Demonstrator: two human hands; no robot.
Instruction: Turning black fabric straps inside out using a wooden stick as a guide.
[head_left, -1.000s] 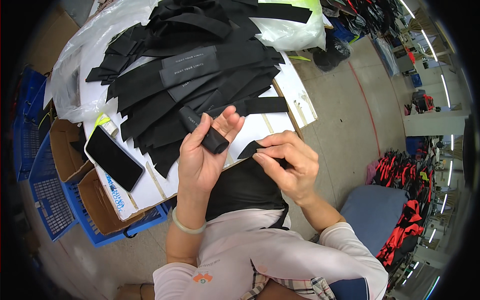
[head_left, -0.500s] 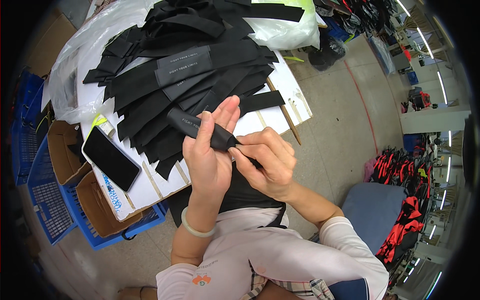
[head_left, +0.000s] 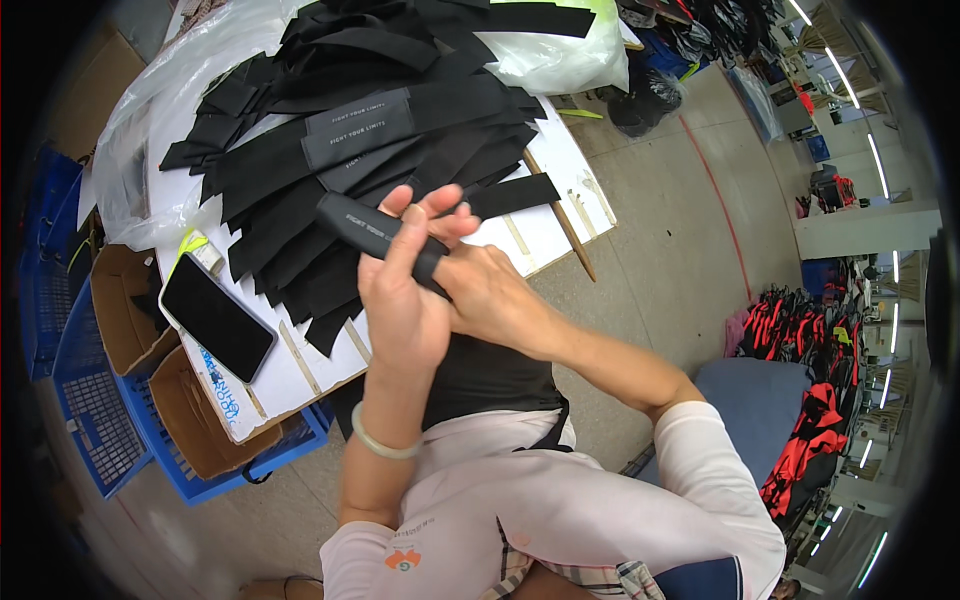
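A black padded fabric strap with pale print lies across my left hand, its thumb pressing on top and the fingers curled up behind. At the strap's near end, my right hand is closed around it. Its fingertips are hidden by the fabric and my left hand, so I cannot tell whether they are inside the end or behind it. Just beyond my hands, a pile of similar black straps covers much of the white board-topped table; some have the same printed patch.
A black phone lies at the table's left corner. Blue crates and cardboard boxes stand below it. A wooden stick juts past the table's right edge. Clear plastic sheeting borders the pile. A grey-blue bundle sits at right.
My right hand has gone from pinching the strap's near end to reaching farther in, its fingers now hidden there. My left fingers have curled more, and the strap has shifted slightly left.
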